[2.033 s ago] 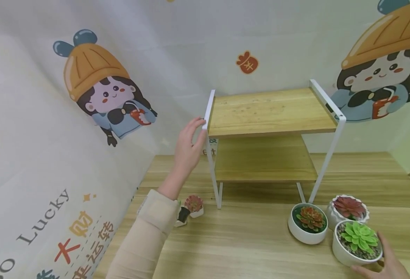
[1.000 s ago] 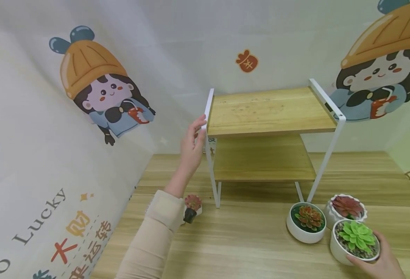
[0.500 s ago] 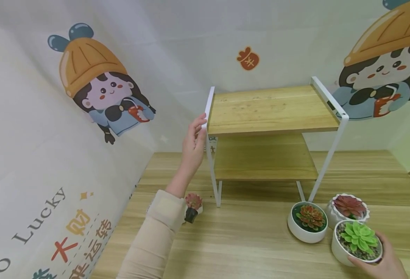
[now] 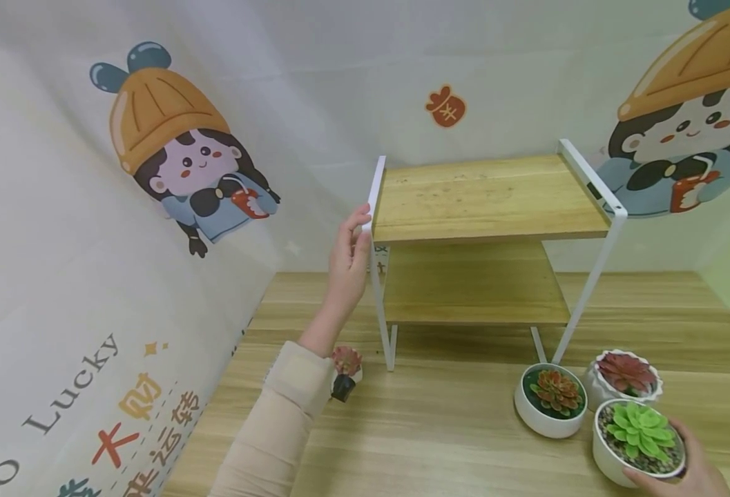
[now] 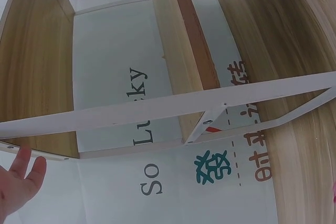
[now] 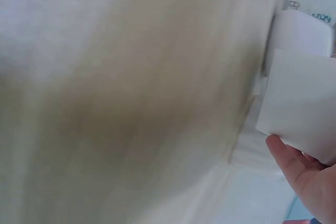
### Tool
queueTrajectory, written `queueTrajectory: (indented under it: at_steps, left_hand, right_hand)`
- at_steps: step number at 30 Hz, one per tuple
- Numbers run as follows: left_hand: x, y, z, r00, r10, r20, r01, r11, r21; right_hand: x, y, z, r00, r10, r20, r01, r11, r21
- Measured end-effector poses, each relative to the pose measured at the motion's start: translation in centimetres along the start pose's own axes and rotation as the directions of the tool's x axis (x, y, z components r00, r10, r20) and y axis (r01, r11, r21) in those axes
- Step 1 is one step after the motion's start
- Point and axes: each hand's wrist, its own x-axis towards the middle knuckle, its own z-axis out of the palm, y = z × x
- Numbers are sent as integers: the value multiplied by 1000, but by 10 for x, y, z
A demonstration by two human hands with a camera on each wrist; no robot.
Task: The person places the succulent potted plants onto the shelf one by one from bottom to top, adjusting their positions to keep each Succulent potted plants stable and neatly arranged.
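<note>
My left hand (image 4: 347,266) rests its fingertips on the upper left front corner of a shelf (image 4: 489,197) with two wooden boards and a white frame. In the left wrist view, the fingers of that hand look straight beside the white frame (image 5: 136,108). At the front right, my right hand (image 4: 688,469) holds a white pot (image 4: 616,459) with a green succulent (image 4: 641,429), thumb in front and fingers round the right side. Behind it stands a scalloped white pot with a dark red succulent (image 4: 626,373). A low white pot with an orange-red succulent (image 4: 554,392) is to its left.
A small pink succulent (image 4: 347,360) in a white pot is partly hidden by the left sleeve and a black piece (image 4: 342,388) beside the cuff. Wood-grain table (image 4: 439,442) lies under everything. Printed cloth (image 4: 315,103) hangs behind and at the left.
Compared with two seconds ago, my right hand has closed further round the green succulent's pot. My left hand keeps touching the shelf corner, its forearm shifted slightly right. The head view shifts slightly.
</note>
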Motion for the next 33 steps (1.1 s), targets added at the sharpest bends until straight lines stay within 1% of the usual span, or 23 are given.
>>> queueTrajectory:
  at_steps: [2,4,6,9,12,15,18,20,24,26,30,33]
  left_hand:
    - [-1,1,1,1000,-4,0,4,1000,-5]
    - [-2,3,1,1000,-7,-4,7,1000,-5]
    - [-2,4,2,1000,-9,-8,9,1000,-9]
    - [-3,4,3,1000,-16,-10,16,1000,-13]
    - [-3,4,4,1000,-29,-10,29,999,-16]
    - [-2,2,4,999,-39,-12,39,999,-18]
    - [-2,2,3,999,-40,-11,39,999,-16]
    - [-2,3,3,999,-37,-9,37,999,-15]
    - [-3,4,1,999,-35,-5,35,999,-9]
    - [-3,5,1,999,-35,-8,35,999,-2]
    - [-3,6,1,999,-33,-5,33,999,13]
    - [-2,6,0,1000,-28,2,28,999,19]
  right_hand:
    - [-1,-3,-3,1000,14,26,-14,1000,0]
    - [-3,-6,-6,999,3,40,-3,1000,8]
    - [-6,-11,-9,999,-34,33,33,999,20]
    - [-10,-20,-16,994,-112,-18,113,993,36]
    - [-13,-31,-23,975,-208,-78,212,975,58]
    - [-13,-43,-29,947,-298,-123,306,951,52]
    - [-11,-61,-34,921,-365,-140,373,927,37]
    - [-8,-76,-38,916,-378,-133,383,923,14]
    - [1,-109,-44,914,-395,-95,395,919,-14]
    - [4,-125,-45,908,-410,-83,410,912,-17]
    - [10,-154,-44,891,-448,-73,449,894,5]
    - [15,-173,-40,889,-454,-57,457,889,33]
